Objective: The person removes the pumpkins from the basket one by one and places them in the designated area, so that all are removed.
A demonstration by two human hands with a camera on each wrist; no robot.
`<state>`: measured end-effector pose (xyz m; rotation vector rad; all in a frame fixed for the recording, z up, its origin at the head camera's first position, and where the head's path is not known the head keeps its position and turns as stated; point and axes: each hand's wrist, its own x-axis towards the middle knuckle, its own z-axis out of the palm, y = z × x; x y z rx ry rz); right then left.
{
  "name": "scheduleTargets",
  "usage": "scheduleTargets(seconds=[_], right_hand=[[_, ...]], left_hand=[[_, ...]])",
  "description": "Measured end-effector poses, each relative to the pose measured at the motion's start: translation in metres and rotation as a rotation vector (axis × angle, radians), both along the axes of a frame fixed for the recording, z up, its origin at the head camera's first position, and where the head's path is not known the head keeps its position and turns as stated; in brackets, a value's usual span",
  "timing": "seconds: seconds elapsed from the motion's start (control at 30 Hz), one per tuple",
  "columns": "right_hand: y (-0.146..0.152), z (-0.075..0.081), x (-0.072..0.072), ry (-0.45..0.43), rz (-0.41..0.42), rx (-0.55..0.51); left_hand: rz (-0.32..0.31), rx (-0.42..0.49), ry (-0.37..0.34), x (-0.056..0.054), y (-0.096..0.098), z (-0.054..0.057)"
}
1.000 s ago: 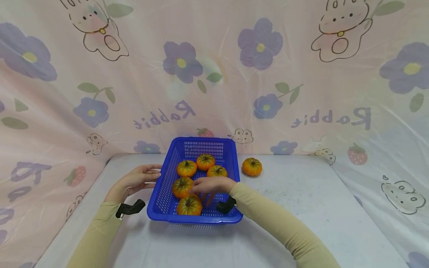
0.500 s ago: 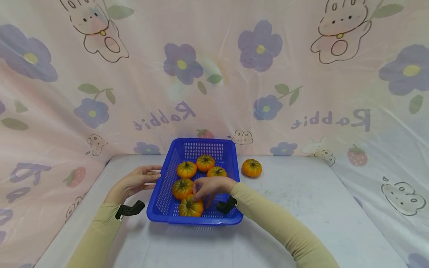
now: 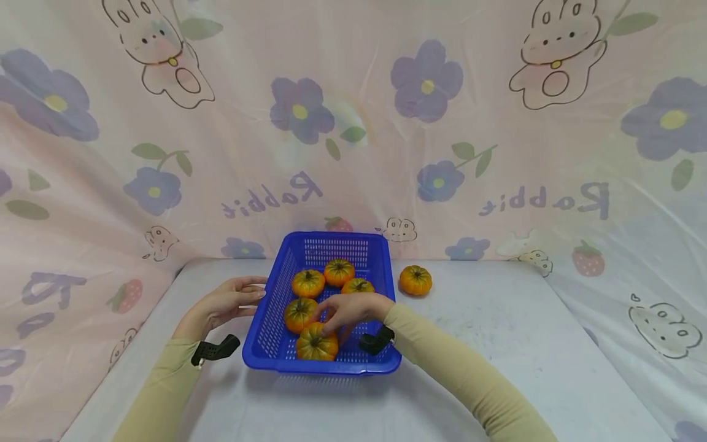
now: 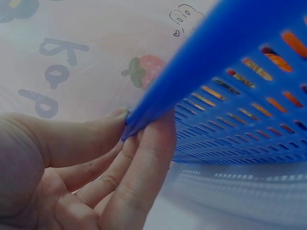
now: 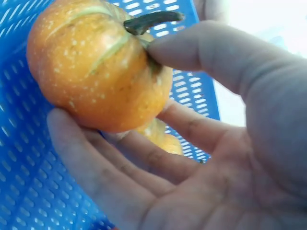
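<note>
A blue plastic basket [image 3: 331,368] with slotted walls holds several small orange pumpkins with greenish tops. On its left side my left hand [image 3: 225,302] pinches the rim [image 4: 187,67] between thumb and fingers. Inside the basket, my right hand [image 3: 353,310] grips the nearest pumpkin [image 3: 315,348]. The right wrist view shows the thumb by the dark stem [image 5: 153,21] and the fingers curled beneath the pumpkin's orange side [image 5: 96,76]. Just behind it sits another pumpkin [image 3: 300,315]; three more lie farther back, one partly covered by my right hand.
A single pumpkin [image 3: 415,280] stands on the white table [image 3: 497,344], to the right of the basket. Behind the table hangs a pink curtain [image 3: 364,159] printed with flowers and rabbits. Each wrist carries a black camera mount [image 3: 215,350].
My right hand has come onto the nearest pumpkin, thumb and fingers closing round it. That pumpkin has shifted slightly to the right. My left hand stays on the rim.
</note>
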<state>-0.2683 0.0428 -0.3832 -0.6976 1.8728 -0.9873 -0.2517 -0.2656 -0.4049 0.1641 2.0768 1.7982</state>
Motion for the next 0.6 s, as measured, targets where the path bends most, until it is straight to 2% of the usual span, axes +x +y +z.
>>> scheduleTargets(seconds=[0.4, 0.6], right_hand=[[0.027, 0.013, -0.006, 0.030, -0.091, -0.153], [0.047, 0.028, -0.014, 0.035, -0.152, -0.250]], left_hand=[[-0.012, -0.002, 0.012, -0.002, -0.002, -0.001], [-0.011, 0.000, 0.008, -0.002, -0.001, -0.001]])
